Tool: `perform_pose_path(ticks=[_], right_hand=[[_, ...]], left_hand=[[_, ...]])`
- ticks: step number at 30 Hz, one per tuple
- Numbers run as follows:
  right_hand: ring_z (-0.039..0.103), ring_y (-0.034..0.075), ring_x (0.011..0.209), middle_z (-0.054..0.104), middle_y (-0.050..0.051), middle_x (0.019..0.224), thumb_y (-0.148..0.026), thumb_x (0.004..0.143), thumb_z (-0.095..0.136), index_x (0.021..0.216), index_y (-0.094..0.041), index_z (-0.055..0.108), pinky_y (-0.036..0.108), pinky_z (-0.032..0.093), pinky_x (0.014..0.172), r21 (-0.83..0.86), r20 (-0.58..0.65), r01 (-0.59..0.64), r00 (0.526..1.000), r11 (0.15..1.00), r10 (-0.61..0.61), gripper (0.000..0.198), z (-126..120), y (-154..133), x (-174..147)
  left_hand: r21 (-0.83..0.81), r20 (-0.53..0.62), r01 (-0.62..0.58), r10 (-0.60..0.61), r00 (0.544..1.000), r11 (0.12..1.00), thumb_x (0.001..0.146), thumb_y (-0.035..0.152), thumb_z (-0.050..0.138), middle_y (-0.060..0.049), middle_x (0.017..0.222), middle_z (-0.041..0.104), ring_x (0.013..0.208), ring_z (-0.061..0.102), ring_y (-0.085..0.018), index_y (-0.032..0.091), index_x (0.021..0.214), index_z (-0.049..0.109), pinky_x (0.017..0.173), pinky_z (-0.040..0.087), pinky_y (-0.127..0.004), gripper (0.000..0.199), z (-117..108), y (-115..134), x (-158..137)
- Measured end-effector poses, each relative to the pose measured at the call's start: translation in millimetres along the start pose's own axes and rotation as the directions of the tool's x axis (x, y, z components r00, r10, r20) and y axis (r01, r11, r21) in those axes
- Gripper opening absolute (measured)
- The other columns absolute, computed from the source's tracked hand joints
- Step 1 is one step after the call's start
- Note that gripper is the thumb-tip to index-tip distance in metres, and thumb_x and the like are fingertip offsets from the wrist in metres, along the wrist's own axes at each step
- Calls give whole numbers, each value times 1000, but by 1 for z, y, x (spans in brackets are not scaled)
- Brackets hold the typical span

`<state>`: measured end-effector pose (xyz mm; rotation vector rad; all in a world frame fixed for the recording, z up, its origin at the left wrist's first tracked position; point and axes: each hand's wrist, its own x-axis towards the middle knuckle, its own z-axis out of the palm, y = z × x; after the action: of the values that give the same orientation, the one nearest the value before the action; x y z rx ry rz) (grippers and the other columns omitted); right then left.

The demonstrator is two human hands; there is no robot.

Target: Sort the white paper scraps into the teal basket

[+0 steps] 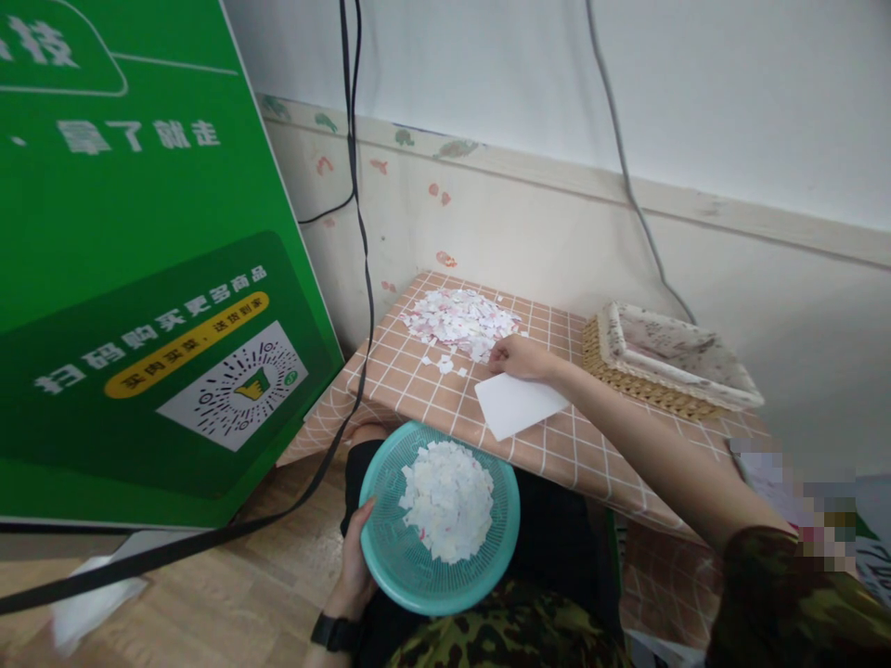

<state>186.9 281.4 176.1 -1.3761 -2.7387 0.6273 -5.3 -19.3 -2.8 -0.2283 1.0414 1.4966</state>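
Note:
My left hand (356, 557) grips the left rim of a round teal plastic colander (380, 566), thumb over the edge. The colander rests on my lap, tilted slightly, with a heap of small white paper scraps (449, 501) in it. On the checked table, my right hand (513, 356) is closed at the near right edge of a pile of paper scraps (456, 317), white with some pink. Its fingertips touch the pile, and what they pinch is too small to make out. Just below that hand lies a blank white sheet (522, 405). A few loose scraps (444, 364) lie before the pile.
A cloth-lined wicker basket (654, 371) stands on the table's right side against the wall. Left of the table rises a green printed panel (139, 278). A black strap (366, 278) hangs past the table's left corner. A grey cable (626, 167) runs down behind the basket.

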Motion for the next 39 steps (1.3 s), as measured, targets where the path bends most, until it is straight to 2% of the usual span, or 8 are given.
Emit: perform_pose_path(ticks=[6, 11, 14, 17, 24, 30, 36, 39], right_hand=[[62, 17, 72, 71, 5, 81, -21, 78, 54, 105, -19, 70, 28, 47, 63, 112, -17, 93, 996, 989, -92, 31, -6, 13, 0], [62, 19, 75, 71, 7, 81, -20, 76, 55, 92, -15, 73, 30, 48, 66, 101, -33, 88, 996, 991, -85, 24, -13, 11, -6], [62, 18, 76, 72, 6, 82, -18, 77, 54, 94, -15, 73, 29, 48, 67, 111, -37, 105, 994, 988, -102, 26, -13, 12, -8], [63, 18, 77, 72, 7, 83, -18, 77, 53, 99, -16, 72, 28, 48, 68, 167, -18, 129, 992, 978, -127, 28, -11, 19, -7], [63, 18, 75, 71, 8, 80, -19, 75, 57, 85, -14, 70, 28, 47, 65, 292, 12, 63, 998, 954, -70, 18, -7, 23, -1], [62, 16, 67, 70, 7, 74, -21, 74, 59, 77, -16, 63, 26, 46, 58, 463, 6, 31, 999, 886, -38, 7, -4, 17, -4], [63, 17, 65, 70, 6, 70, -25, 67, 68, 72, -16, 68, 27, 46, 58, 374, -78, 85, 995, 924, -60, 10, -3, 18, -1], [64, 17, 64, 70, 7, 70, -25, 67, 68, 73, -15, 67, 27, 48, 57, 442, -54, 47, 998, 896, -26, 12, -1, 19, 1]], left_hand=[[-12, -2, -15, 15, 1000, 1000, 67, 28, 68, -7, 71, 74, 64, 68, -25, 14, 79, 72, 74, 53, -41, 19, 0, 0, 0], [-5, 2, -28, 28, 1000, 1000, 67, 28, 68, -7, 72, 74, 66, 68, -25, 14, 78, 72, 73, 53, -39, 18, 2, 0, -1], [-1, 4, -30, 30, 1000, 1000, 66, 28, 69, -6, 71, 74, 66, 69, -25, 14, 77, 72, 74, 53, -40, 18, 0, 0, 0], [7, -3, -34, 34, 999, 999, 66, 28, 69, -7, 72, 74, 68, 69, -26, 14, 78, 72, 74, 53, -41, 19, -1, 0, 1], [-5, 10, -19, 19, 1000, 1000, 67, 27, 69, -8, 74, 74, 68, 69, -26, 13, 79, 72, 75, 53, -40, 19, -1, -1, 1], [-2, 20, -32, 32, 999, 999, 67, 29, 69, -7, 73, 74, 69, 69, -26, 14, 79, 72, 76, 52, -41, 19, -3, -1, 2], [10, -3, -28, 28, 1000, 1000, 66, 28, 69, -8, 73, 74, 70, 69, -26, 13, 79, 72, 74, 53, -39, 20, -1, 0, 0], [14, 0, -36, 36, 999, 999, 66, 29, 69, -7, 74, 74, 70, 69, -26, 14, 80, 72, 73, 53, -40, 21, 1, 1, -1]])
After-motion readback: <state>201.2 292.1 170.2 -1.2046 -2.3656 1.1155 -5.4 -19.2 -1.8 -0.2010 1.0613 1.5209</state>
